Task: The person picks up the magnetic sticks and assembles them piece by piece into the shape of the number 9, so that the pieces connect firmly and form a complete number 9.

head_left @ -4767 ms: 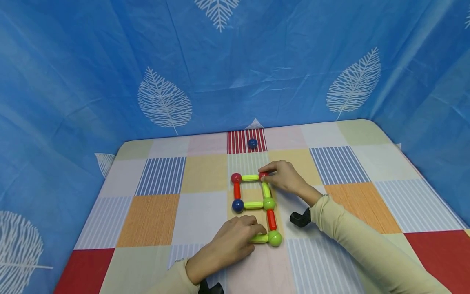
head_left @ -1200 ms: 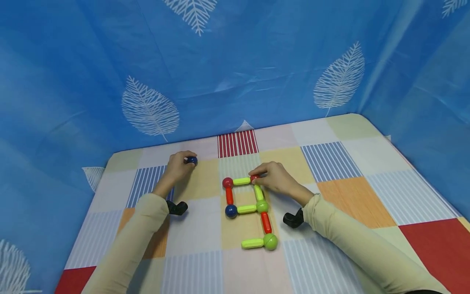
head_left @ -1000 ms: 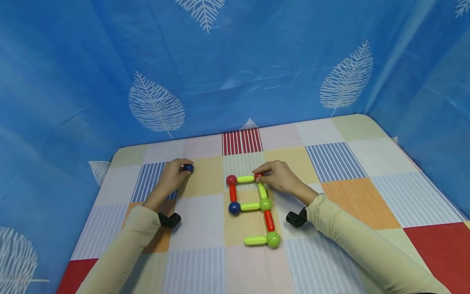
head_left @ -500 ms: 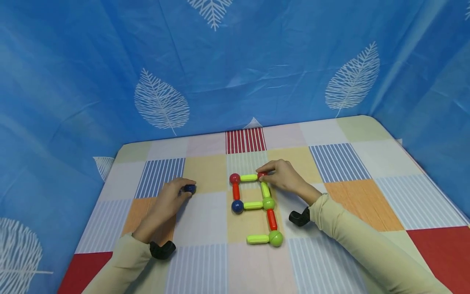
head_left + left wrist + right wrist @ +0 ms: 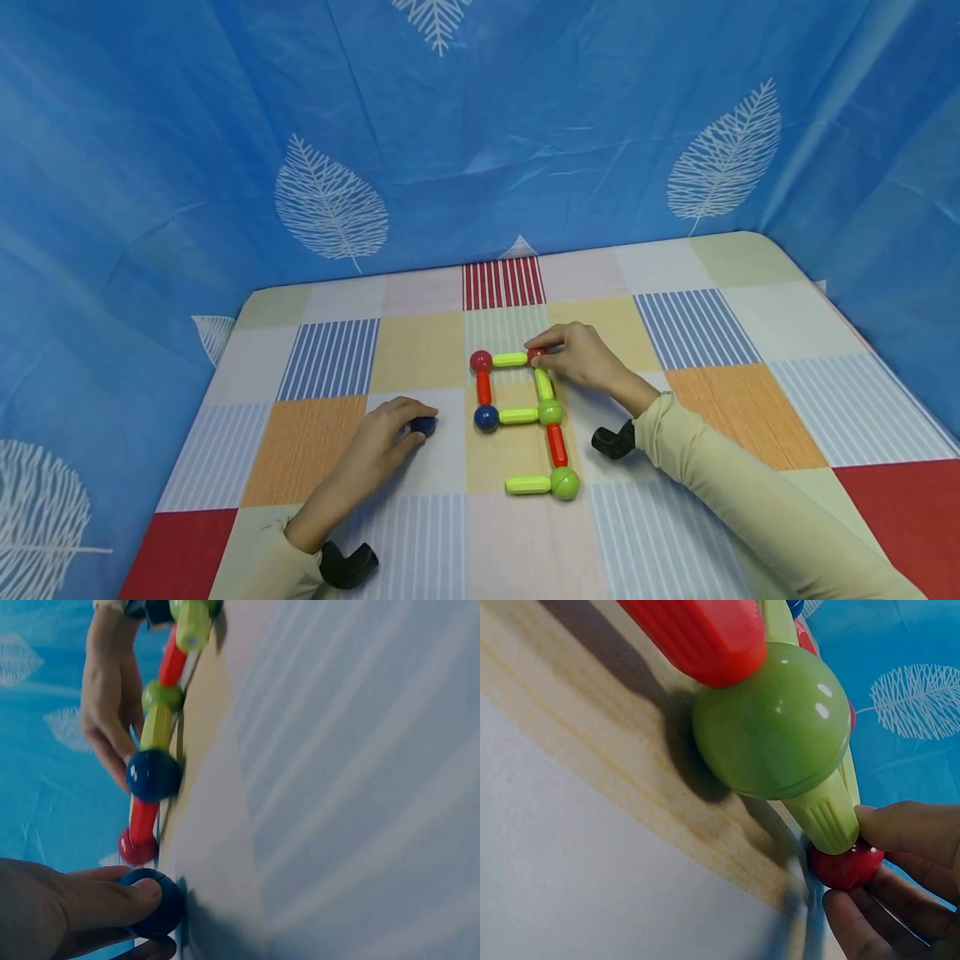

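Note:
My left hand (image 5: 384, 437) pinches a loose dark blue ball (image 5: 161, 904) between thumb and fingers, low over the cloth left of the ball-and-rod frame. My right hand (image 5: 588, 362) grips the red ball (image 5: 846, 866) at the frame's far right corner. The frame lies flat: a square with a red ball (image 5: 481, 361), a blue ball (image 5: 486, 418) and a green ball (image 5: 550, 412) at its other corners. Yellow-green rods (image 5: 519, 416) and a red rod (image 5: 483, 388) join them. From the green corner a red rod (image 5: 557, 446) runs nearer to a second green ball (image 5: 565, 483), with a yellow-green rod (image 5: 528, 485) pointing left.
The table wears a patchwork cloth (image 5: 420, 354) of coloured squares. Behind and at both sides hangs a blue curtain (image 5: 480, 167) with white leaf prints. A black wrist device (image 5: 613, 440) sits by the right sleeve, another (image 5: 348, 565) by the left.
My left hand left the near yellow-green rod, took the blue ball from the back of the table, and carried it nearer and then right toward the frame. The right hand stays at the red ball.

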`<move>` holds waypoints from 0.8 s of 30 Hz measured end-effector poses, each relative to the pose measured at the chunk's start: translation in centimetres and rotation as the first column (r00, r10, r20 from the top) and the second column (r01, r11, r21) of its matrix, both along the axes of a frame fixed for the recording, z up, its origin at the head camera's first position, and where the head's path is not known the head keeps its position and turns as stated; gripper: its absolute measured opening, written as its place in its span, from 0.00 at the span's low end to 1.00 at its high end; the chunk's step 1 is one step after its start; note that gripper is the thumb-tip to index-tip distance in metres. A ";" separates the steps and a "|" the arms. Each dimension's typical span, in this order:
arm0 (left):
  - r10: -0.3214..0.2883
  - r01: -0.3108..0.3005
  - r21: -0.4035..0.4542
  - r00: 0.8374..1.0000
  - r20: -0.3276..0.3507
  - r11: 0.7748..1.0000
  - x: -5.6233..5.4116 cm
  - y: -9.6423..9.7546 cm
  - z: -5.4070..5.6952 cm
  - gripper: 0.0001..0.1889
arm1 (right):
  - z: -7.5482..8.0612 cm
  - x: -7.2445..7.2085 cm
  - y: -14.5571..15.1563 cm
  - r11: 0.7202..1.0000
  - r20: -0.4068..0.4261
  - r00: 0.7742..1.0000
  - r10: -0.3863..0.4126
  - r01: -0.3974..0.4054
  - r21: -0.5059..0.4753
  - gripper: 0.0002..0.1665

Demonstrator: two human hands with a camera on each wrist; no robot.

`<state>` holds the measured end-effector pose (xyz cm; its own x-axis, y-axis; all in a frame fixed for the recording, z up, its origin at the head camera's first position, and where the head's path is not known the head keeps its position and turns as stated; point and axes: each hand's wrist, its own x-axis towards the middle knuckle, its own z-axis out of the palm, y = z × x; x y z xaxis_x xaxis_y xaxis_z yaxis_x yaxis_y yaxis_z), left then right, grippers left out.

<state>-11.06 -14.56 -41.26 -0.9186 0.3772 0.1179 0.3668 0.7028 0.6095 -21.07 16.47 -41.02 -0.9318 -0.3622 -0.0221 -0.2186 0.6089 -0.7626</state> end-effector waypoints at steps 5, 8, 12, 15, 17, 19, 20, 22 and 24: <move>-0.052 0.052 -0.011 0.999 0.015 0.999 1.0 1.2 0.1 0.16 | -0.1 -0.1 0.0 1.000 0.014 1.000 -0.018 0.018 0.007 0.15; -0.077 0.077 -0.015 0.997 0.025 0.997 1.4 1.7 0.1 0.16 | -0.1 -0.2 0.0 1.000 0.016 1.000 -0.019 0.019 0.003 0.15; -0.099 0.100 -0.005 0.994 0.039 0.995 1.8 2.3 0.0 0.16 | -0.1 -0.2 0.1 1.000 0.020 1.000 -0.023 0.023 -0.004 0.15; -0.123 0.123 0.007 0.992 0.035 0.992 2.1 2.6 -0.2 0.16 | -0.1 -0.2 0.1 1.000 0.022 0.999 -0.026 0.026 -0.006 0.15; -0.137 0.137 0.013 0.990 0.030 0.991 2.4 2.8 -0.2 0.17 | -0.1 -0.2 0.0 1.000 0.024 0.999 -0.027 0.027 -0.007 0.15; -0.146 0.146 0.019 0.989 0.033 0.989 2.6 3.0 -0.2 0.17 | -0.1 -0.2 0.0 1.000 0.023 0.999 -0.023 0.023 -0.006 0.15; -0.150 0.149 0.021 0.988 0.039 0.989 2.7 3.1 -0.2 0.17 | -0.2 -0.2 0.0 1.000 0.021 1.000 -0.022 0.022 -0.006 0.15; -0.158 0.156 0.023 0.986 0.055 0.987 3.0 3.3 -0.1 0.16 | -0.2 -0.3 0.0 1.000 0.020 1.000 -0.022 0.022 -0.006 0.15; -0.168 0.167 0.019 0.983 0.070 0.986 3.2 3.5 -0.1 0.16 | -0.2 -0.3 0.0 1.000 0.017 1.000 -0.020 0.020 -0.005 0.15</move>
<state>-7.87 -11.03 -41.37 -0.8487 0.5254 0.0605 0.4342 0.6270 0.6468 -21.34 16.48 -41.26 -0.9385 -0.3434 -0.0366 -0.1930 0.6094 -0.7690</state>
